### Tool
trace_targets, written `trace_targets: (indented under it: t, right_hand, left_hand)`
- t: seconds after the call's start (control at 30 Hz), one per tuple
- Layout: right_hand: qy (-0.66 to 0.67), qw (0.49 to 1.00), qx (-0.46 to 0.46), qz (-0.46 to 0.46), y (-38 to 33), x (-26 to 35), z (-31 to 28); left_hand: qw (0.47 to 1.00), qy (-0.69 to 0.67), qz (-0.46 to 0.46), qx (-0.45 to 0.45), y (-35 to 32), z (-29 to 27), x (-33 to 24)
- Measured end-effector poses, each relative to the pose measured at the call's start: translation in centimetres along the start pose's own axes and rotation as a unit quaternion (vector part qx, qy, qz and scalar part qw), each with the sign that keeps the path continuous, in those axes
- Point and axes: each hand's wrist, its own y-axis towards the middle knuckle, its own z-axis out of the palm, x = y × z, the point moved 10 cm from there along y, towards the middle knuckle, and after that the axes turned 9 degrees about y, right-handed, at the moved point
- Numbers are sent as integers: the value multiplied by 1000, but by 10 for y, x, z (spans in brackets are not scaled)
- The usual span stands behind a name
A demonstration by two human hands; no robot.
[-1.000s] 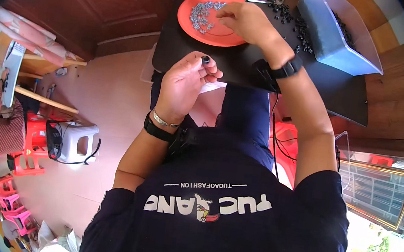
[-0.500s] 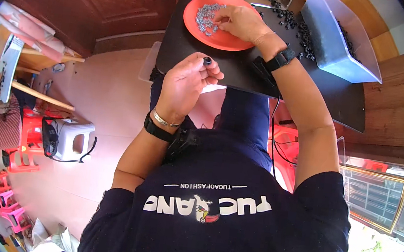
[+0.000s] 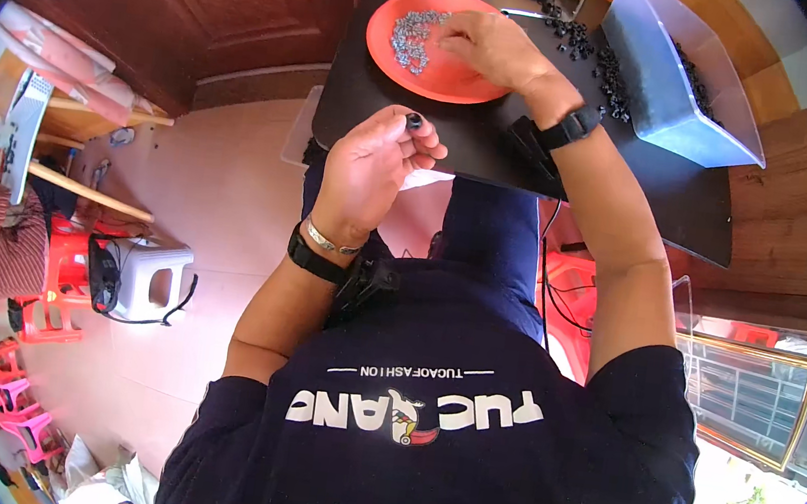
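Between the thumb and fingers of my left hand (image 3: 374,163) is a small black cylindrical part (image 3: 414,121), held just off the near edge of the table. My right hand (image 3: 499,50) hovers over a round red plate (image 3: 444,84), its thumb and fingertips pinched together. Whatever sits in that pinch is hidden or too small to name. Several small silvery metal pieces (image 3: 410,43) lie in a loose heap on the plate's left side, close to the right fingertips.
Loose black parts (image 3: 611,81) are scattered over the dark table (image 3: 362,96) behind and right of the plate. A translucent bin (image 3: 678,104) with black parts tilts at the right. Cables hang below the table edge. At far left, another person (image 3: 2,243) sits near a white stool (image 3: 153,282).
My right hand has drawn slightly to the right, away from the heap of metal pieces. My left hand stays in place with the black part.
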Motion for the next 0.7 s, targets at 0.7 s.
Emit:
trace_targets:
  t: [0.7]
  right_hand:
    - [98,980,126,-120,-79,109,-32]
  left_hand:
    - [996,91,-4,18,5,25,6]
